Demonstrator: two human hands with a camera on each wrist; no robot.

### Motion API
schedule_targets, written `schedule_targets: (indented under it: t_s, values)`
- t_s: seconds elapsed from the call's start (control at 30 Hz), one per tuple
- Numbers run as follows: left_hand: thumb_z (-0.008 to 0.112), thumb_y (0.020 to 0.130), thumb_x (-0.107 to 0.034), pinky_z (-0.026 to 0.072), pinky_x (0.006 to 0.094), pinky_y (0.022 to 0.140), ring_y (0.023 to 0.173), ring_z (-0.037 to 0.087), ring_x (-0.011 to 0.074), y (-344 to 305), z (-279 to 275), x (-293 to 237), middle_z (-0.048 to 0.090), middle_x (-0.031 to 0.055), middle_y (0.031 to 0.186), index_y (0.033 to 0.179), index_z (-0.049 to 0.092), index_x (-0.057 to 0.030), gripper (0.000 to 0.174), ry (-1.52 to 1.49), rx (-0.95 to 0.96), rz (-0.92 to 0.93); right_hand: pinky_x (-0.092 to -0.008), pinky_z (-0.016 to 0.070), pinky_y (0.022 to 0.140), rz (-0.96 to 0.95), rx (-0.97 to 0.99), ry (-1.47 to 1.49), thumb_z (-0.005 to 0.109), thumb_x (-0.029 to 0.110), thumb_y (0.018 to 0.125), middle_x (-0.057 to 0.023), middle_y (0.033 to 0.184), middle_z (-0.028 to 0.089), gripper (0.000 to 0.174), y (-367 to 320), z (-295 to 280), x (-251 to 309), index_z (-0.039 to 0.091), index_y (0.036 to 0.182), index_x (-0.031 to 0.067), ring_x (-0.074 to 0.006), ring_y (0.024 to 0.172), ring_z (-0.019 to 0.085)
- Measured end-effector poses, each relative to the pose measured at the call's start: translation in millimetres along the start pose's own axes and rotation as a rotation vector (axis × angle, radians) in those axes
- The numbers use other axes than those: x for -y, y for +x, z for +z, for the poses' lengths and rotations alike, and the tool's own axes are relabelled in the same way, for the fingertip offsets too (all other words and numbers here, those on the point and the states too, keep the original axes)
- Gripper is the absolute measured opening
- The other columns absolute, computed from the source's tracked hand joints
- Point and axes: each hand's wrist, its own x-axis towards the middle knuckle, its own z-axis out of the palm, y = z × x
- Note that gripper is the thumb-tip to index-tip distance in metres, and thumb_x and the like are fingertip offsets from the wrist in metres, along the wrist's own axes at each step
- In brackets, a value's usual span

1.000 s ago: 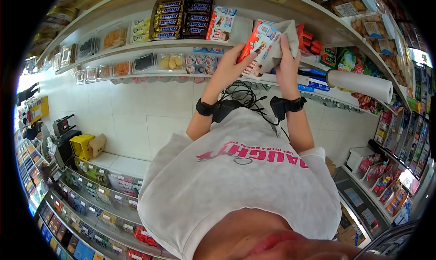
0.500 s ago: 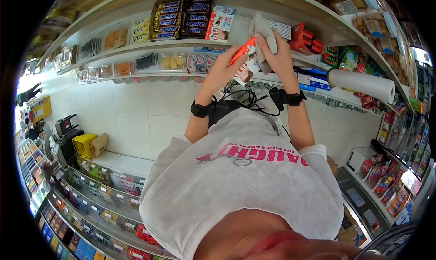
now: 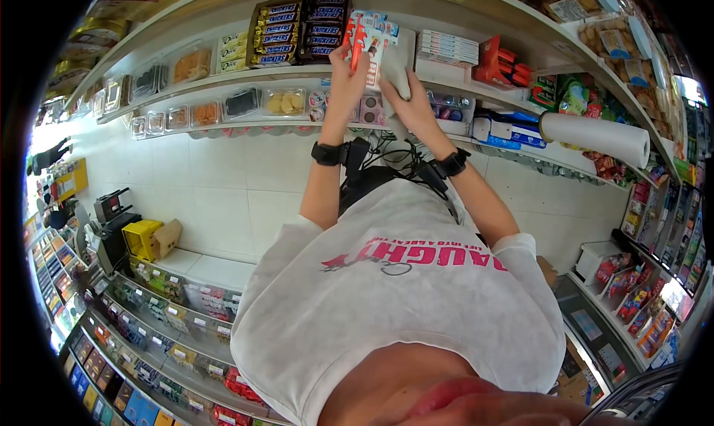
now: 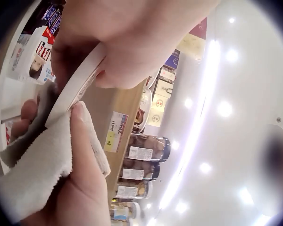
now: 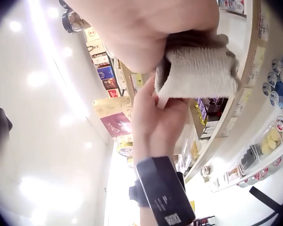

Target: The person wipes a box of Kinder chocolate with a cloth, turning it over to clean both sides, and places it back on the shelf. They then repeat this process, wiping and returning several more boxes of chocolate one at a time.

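Note:
My left hand (image 3: 346, 87) grips a flat red and white Kinder chocolate box (image 3: 371, 63) by one side, in front of the upper shelf. Folded over the box's other edge is a grey cloth (image 3: 396, 69), which my right hand (image 3: 414, 110) pinches against it. From the left wrist the box shows edge-on as a thin white side (image 4: 70, 92), with the cloth (image 4: 42, 169) around its lower end and the right thumb pressing from outside. In the right wrist view the ribbed cloth (image 5: 200, 70) hides most of the box.
Behind the held box, another Kinder box (image 4: 35, 59) stands beside Snickers cartons (image 3: 277, 31). Right of the hands lie a stack of white-edged boxes (image 3: 448, 48) and a red carton (image 3: 502, 63). Below, the lower shelf holds clear snack tubs (image 3: 282, 101); a white roll (image 3: 595, 137) juts out right.
Both hands have moved left along the shelf with the box and cloth. The cloth has shifted to the box's right edge, and the stack of boxes at right has come into view.

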Motion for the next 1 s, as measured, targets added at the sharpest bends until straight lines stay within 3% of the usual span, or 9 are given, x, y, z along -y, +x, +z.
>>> schedule_targets:
  t_s: [0.03, 0.13, 0.17, 0.27, 0.47, 0.57, 0.67, 0.77, 1.0]
  values:
    - [0.065, 0.097, -0.023, 0.0489, 0.0350, 0.087, 0.102, 0.061, 0.0254, 4.7, 1.0, 0.7, 0.060, 0.0216, 0.115, 0.125, 0.050, 0.0105, 0.046, -0.005, 0.003, 0.012, -0.0397, 0.0502, 0.093, -0.017, -0.013, -0.005, 0.068, 0.035, 0.094, -0.0239, 0.116, 0.067, 0.056, 8.8, 3.5, -3.4, 0.052, 0.133, -0.0025, -0.0343, 0.107, 0.067]
    - [0.067, 0.092, -0.019, 0.0474, 0.0404, 0.092, 0.104, 0.059, 0.0363, 27.6, -0.3, 8.3, 0.059, 0.0274, 0.111, 0.125, 0.052, 0.0107, 0.047, 0.394, -0.009, 0.331, -0.0420, 0.0505, 0.092, -0.059, -0.078, -0.062, 0.068, 0.030, 0.094, -0.0281, 0.117, 0.066, 0.053, 24.6, 12.8, -3.0, 0.053, 0.131, -0.0030, -0.0384, 0.107, 0.067]
    - [0.068, 0.089, -0.016, 0.0454, 0.0458, 0.094, 0.105, 0.055, 0.0433, 31.1, -0.5, 10.1, 0.058, 0.0297, 0.111, 0.125, 0.055, 0.0088, 0.046, 0.545, -0.031, 0.337, -0.0427, 0.0506, 0.092, -0.073, -0.108, -0.089, 0.068, 0.029, 0.093, -0.0296, 0.117, 0.065, 0.052, 30.4, 15.1, -1.6, 0.053, 0.131, -0.0032, -0.0398, 0.107, 0.066]
    - [0.070, 0.088, -0.020, 0.0453, 0.0456, 0.097, 0.110, 0.054, 0.0418, 40.2, 0.2, 8.2, 0.058, 0.0301, 0.119, 0.126, 0.060, 0.0044, 0.046, 0.642, -0.043, 0.270, -0.0432, 0.0513, 0.088, -0.248, -0.148, -0.141, 0.070, 0.026, 0.092, -0.0254, 0.107, 0.067, 0.048, 48.2, 24.7, -14.8, 0.056, 0.128, -0.0027, -0.0414, 0.101, 0.066]
    - [0.064, 0.091, -0.012, 0.0414, 0.0502, 0.102, 0.119, 0.047, 0.0493, 43.9, 8.4, 48.6, 0.047, 0.0351, 0.127, 0.131, 0.052, 0.0060, 0.045, 0.799, -0.154, 0.532, -0.0497, 0.0482, 0.094, -0.424, -0.224, -0.411, 0.066, 0.012, 0.088, -0.0301, 0.110, 0.059, 0.057, 59.3, 38.7, -49.6, 0.045, 0.138, -0.0052, -0.0473, 0.101, 0.057]
    - [0.061, 0.093, -0.010, 0.0391, 0.0527, 0.106, 0.123, 0.044, 0.0525, 45.0, 5.0, 68.2, 0.046, 0.0371, 0.130, 0.132, 0.050, 0.0068, 0.044, 0.670, -0.055, 0.421, -0.0464, 0.0443, 0.103, -0.368, -0.207, -0.332, 0.065, 0.015, 0.092, -0.0307, 0.125, 0.057, 0.060, 52.8, 40.8, -54.1, 0.042, 0.146, 0.0007, -0.0482, 0.115, 0.057]
    - [0.059, 0.094, -0.009, 0.0426, 0.0522, 0.102, 0.122, 0.047, 0.0514, 40.5, 6.3, 68.0, 0.048, 0.0345, 0.133, 0.130, 0.051, 0.0083, 0.041, 0.730, -0.152, 0.450, -0.0456, 0.0442, 0.104, -0.358, -0.225, -0.182, 0.062, 0.018, 0.097, -0.0320, 0.131, 0.056, 0.058, 50.4, 41.0, -51.4, 0.040, 0.146, -0.0020, -0.0477, 0.121, 0.056]
    - [0.058, 0.094, -0.008, 0.0474, 0.0494, 0.096, 0.118, 0.054, 0.0473, 37.1, 5.9, 49.1, 0.055, 0.0293, 0.129, 0.129, 0.052, 0.0084, 0.040, 0.619, -0.119, 0.262, -0.0442, 0.0452, 0.103, -0.322, -0.141, -0.142, 0.059, 0.024, 0.100, -0.0327, 0.134, 0.056, 0.057, 48.6, 39.5, -47.9, 0.039, 0.146, -0.0045, -0.0460, 0.124, 0.056]
    - [0.059, 0.093, -0.009, 0.0506, 0.0474, 0.091, 0.110, 0.060, 0.0448, 37.9, -0.3, 45.6, 0.062, 0.0276, 0.123, 0.129, 0.053, 0.0090, 0.041, 0.634, -0.118, 0.265, -0.0455, 0.0450, 0.104, -0.208, -0.060, -0.136, 0.059, 0.023, 0.099, -0.0328, 0.132, 0.057, 0.052, 51.7, 38.9, -40.5, 0.046, 0.140, -0.0065, -0.0467, 0.124, 0.055]
